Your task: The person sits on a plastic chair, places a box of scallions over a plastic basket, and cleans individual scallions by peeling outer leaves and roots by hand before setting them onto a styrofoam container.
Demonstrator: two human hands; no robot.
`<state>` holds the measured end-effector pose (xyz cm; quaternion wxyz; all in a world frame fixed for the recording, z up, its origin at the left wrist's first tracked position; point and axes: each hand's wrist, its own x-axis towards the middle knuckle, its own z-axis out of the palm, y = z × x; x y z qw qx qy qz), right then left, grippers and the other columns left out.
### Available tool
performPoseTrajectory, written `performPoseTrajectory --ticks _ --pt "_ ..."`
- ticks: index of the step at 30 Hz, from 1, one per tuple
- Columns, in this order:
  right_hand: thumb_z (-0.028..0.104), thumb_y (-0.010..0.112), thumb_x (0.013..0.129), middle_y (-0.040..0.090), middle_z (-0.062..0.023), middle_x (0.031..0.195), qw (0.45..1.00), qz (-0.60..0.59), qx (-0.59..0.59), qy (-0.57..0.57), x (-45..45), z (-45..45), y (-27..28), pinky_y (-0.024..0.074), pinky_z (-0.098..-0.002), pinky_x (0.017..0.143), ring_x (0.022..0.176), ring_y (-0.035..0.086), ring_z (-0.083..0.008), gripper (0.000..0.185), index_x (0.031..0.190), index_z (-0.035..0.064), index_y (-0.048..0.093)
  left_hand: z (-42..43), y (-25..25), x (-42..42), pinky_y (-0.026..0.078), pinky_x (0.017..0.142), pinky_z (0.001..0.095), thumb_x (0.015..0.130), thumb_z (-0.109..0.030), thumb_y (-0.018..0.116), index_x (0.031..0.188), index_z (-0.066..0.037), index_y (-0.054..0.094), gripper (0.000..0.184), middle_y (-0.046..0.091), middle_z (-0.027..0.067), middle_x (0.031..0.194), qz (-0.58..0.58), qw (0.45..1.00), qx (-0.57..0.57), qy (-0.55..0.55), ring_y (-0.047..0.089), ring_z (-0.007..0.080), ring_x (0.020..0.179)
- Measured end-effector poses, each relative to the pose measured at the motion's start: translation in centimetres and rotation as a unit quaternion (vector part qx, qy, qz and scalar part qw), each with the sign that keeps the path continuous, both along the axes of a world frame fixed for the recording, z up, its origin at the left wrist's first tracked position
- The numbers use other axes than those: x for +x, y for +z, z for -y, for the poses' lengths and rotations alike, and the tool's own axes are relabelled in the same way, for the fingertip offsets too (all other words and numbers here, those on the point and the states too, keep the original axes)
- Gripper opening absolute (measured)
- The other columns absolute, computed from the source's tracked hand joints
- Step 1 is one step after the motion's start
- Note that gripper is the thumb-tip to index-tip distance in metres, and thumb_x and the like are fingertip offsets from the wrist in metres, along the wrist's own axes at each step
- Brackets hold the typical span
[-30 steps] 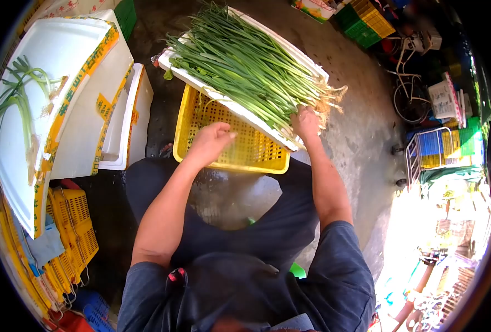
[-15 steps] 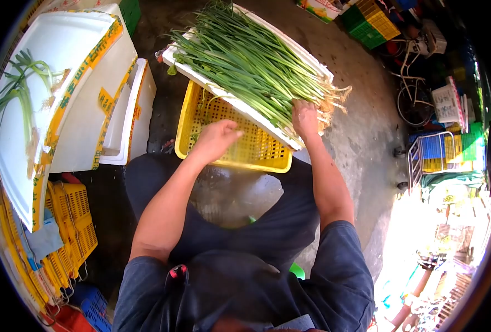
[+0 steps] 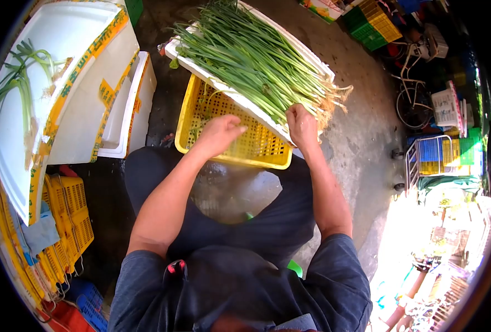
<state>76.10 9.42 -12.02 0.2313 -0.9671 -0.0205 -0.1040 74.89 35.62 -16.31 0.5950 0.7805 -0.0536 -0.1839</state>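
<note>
A thick pile of scallions (image 3: 256,66), green leaves at the upper left and pale roots at the right, lies on a white foam tray (image 3: 223,95). The tray rests slanted across a yellow perforated basket (image 3: 245,160). My right hand (image 3: 302,128) is at the tray's near edge beside the root ends, its fingers pinched together; what they hold, if anything, is hidden. Over the basket hovers my left hand (image 3: 220,135), fingers loosely bent and thumb apart, with nothing visible between them. A few bits of green leaf lie inside the basket.
Large white foam boxes (image 3: 85,105) with yellow tape stand at the left, a few loose scallions (image 3: 26,83) on top. Below them are yellow crates (image 3: 71,210). A bicycle (image 3: 414,99) and a metal cart (image 3: 431,157) stand at the right on the wet floor.
My right hand has drawn back slightly from the scallions toward me, and its fingers have curled in. My left hand has shifted a little to the right.
</note>
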Motion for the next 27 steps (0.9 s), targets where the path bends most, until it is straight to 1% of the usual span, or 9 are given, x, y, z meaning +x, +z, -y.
performPoseTrajectory --ticks 1,3,5,7,11,14,17,19,27 --pt "0.013 0.062 0.093 0.068 -0.0168 0.079 0.999 -0.018 0.044 0.002 -0.5 -0.6 0.1 0.0523 -0.0380 0.062 0.068 0.066 -0.0335 0.012 0.092 0.0005 0.062 0.0 -0.2 0.0 0.051 0.078 0.0314 0.092 -0.033 0.067 0.120 0.004 0.063 0.046 0.069 0.0099 0.097 0.000 1.000 0.005 -0.003 0.064 0.0171 0.086" --pt "0.011 0.059 0.095 0.065 -0.0075 0.076 0.928 -0.075 0.362 -0.041 -1.3 -1.7 -2.1 0.0481 -0.0282 0.060 0.064 0.059 -0.0134 0.012 0.097 -0.0006 0.060 0.9 -3.0 -0.1 0.052 0.078 0.0331 0.094 -0.033 0.065 0.118 0.002 0.063 0.043 0.068 0.0092 0.098 -0.024 0.998 -0.051 -0.022 0.064 0.0189 0.086" --pt "0.010 0.058 0.095 0.065 -0.0061 0.080 0.854 -0.141 0.492 -0.088 -2.6 -3.6 -1.9 0.0464 -0.0256 0.060 0.066 0.059 -0.0126 0.008 0.098 0.0022 0.058 1.3 -4.1 -0.4 0.053 0.079 0.0349 0.096 -0.034 0.062 0.117 0.001 0.063 0.040 0.067 0.0086 0.101 -0.090 0.991 -0.095 -0.033 0.064 0.0208 0.087" --pt "0.009 0.057 0.096 0.065 -0.0062 0.082 0.730 -0.154 0.659 -0.098 -4.1 -5.3 -2.4 0.0451 -0.0236 0.062 0.068 0.060 -0.0125 0.004 0.096 0.0046 0.057 1.8 -2.8 -1.2 0.053 0.079 0.0368 0.098 -0.034 0.060 0.117 0.000 0.061 0.038 0.065 0.0082 0.105 -0.201 0.971 -0.126 -0.035 0.065 0.0228 0.090" --pt "0.014 0.055 0.101 0.064 -0.0087 0.083 0.616 -0.114 0.779 -0.035 -6.8 -8.3 -2.7 0.0550 -0.0425 0.074 0.077 0.065 -0.0238 0.008 0.099 0.0064 0.055 2.1 -2.5 -2.1 0.056 0.073 0.0360 0.103 -0.031 0.054 0.120 0.000 0.058 0.035 0.060 0.0120 0.110 -0.347 0.886 -0.305 -0.030 0.064 0.0246 0.091" --pt "0.014 0.054 0.101 0.063 -0.0076 0.084 0.593 -0.121 0.793 -0.068 -8.7 -9.5 -1.9 0.0525 -0.0444 0.084 0.076 0.062 -0.0233 0.007 0.097 0.0087 0.055 2.5 -2.4 -2.4 0.053 0.070 0.0367 0.101 -0.027 0.056 0.102 0.000 0.065 0.029 0.064 0.0095 0.086 -0.340 0.859 -0.382 0.013 0.063 0.0220 0.083" --pt "0.012 0.054 0.101 0.063 -0.0068 0.084 0.575 -0.100 0.810 -0.066 -10.2 -9.7 -2.7 0.0495 -0.0502 0.096 0.074 0.061 -0.0229 0.004 0.098 0.0090 0.055 2.1 -2.5 -2.4 0.057 0.061 0.0349 0.102 -0.025 0.057 0.113 -0.001 0.061 0.027 0.063 0.0089 0.090 -0.286 0.902 -0.323 -0.014 0.064 0.0211 0.070" --pt "0.012 0.054 0.101 0.063 -0.0065 0.084 0.576 -0.070 0.812 -0.061 -11.3 -9.8 -2.9 0.0472 -0.0533 0.101 0.075 0.061 -0.0227 0.004 0.099 0.0087 0.055 2.3 -3.0 -2.5 0.056 0.058 0.0342 0.101 -0.024 0.058 0.109 -0.002 0.062 0.023 0.063 0.0073 0.085 -0.271 0.907 -0.323 0.009 0.063 0.0193 0.067" --pt "0.014 0.056 0.101 0.062 -0.0065 0.085 0.618 -0.022 0.784 -0.049 -15.6 -8.6 -0.4 0.0474 -0.0555 0.101 0.077 0.061 -0.0212 0.007 0.103 0.0070 0.055 2.1 -6.0 -1.7 0.057 0.055 0.0381 0.099 -0.020 0.058 0.101 -0.003 0.059 0.017 0.057 0.0048 0.077 -0.241 0.910 -0.311 0.131 0.061 0.0175 0.064"
